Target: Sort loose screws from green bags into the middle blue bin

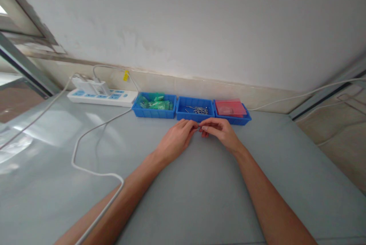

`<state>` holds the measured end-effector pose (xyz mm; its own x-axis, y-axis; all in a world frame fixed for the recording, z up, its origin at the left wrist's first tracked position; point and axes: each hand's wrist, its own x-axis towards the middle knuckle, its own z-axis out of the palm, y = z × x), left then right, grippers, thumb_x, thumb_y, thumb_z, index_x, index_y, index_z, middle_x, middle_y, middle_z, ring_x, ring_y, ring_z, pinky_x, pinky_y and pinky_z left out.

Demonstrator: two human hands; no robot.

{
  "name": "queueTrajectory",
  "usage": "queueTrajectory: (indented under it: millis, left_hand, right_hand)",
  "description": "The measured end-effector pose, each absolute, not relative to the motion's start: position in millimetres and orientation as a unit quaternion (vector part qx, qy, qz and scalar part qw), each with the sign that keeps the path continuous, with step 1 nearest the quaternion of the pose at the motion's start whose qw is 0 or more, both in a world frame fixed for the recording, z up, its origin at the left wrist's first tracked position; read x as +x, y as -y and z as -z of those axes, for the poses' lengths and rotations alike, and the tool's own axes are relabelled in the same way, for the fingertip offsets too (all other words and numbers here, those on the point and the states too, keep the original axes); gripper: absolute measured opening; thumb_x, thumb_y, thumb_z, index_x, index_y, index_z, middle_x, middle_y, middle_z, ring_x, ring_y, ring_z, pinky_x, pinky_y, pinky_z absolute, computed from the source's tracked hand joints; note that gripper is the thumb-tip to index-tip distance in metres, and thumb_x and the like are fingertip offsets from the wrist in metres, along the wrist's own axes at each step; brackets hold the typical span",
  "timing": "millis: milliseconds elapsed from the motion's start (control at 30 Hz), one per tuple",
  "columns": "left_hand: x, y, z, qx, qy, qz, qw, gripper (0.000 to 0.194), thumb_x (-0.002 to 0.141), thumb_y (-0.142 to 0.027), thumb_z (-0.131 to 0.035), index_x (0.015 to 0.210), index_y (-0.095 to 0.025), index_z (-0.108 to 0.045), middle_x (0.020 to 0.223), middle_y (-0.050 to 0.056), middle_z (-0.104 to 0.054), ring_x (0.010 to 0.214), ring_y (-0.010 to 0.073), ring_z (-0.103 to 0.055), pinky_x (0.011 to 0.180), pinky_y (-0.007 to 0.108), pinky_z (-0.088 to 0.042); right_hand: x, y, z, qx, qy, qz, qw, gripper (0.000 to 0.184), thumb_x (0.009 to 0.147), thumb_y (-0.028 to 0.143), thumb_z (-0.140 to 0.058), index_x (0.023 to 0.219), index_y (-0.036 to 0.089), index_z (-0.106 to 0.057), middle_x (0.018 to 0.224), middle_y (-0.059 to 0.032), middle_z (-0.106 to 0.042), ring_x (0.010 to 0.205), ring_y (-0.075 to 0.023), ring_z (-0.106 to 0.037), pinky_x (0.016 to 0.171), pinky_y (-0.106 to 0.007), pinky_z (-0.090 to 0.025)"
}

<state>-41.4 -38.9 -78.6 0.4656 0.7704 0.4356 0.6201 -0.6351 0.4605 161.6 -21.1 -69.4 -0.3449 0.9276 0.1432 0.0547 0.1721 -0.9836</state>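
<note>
My left hand [176,138] and my right hand [219,130] meet fingertip to fingertip on the grey table [200,199], just in front of the middle blue bin. Both are pinched closed around something small that I cannot make out; a bit of red shows under my right fingers. Three blue bins line the wall: the left bin [154,113] holds green plastic pieces, the middle bin [193,115] holds small metal screws or nails, the right bin [241,120] holds red flat pieces.
A white power strip [120,98] with plugged-in adapters lies at the back left by the wall. A white cable [85,168] loops across the table and over my left forearm. More cables run at the right edge.
</note>
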Motion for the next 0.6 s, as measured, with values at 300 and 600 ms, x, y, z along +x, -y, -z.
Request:
queueTrajectory:
  millis: [300, 600]
  left_hand:
    - [-44.2, 36.9, 83.0, 0.869, -0.411, -0.27, 0.052, 0.033, 0.103, -0.026, -0.05, 0.133, -0.016, -0.059, 0.128, 0.013, -0.066, 0.118, 0.0279, -0.058, 0.104, 0.047, -0.05]
    - [-46.0, 33.2, 86.1, 0.896, -0.382, -0.221, 0.049, 0.027, 0.1, -0.012, -0.048, 0.109, -0.015, -0.074, 0.116, 0.012, -0.072, 0.109, 0.0256, -0.063, 0.098, 0.042, -0.054]
  right_hand:
    - [163.5, 18.3, 66.0, -0.402, 0.619, -0.457, 0.497, 0.026, 0.079, 0.039, -0.075, 0.099, 0.022, -0.078, 0.094, -0.0064, -0.08, 0.071, -0.018, -0.07, 0.065, -0.032, -0.056]
    - [167.2, 9.4, 75.1, -0.462, 0.609, -0.406, 0.5, 0.055, 0.079, 0.03, -0.071, 0.134, 0.025, -0.065, 0.139, -0.013, -0.066, 0.078, -0.0174, -0.073, 0.065, -0.031, -0.058]
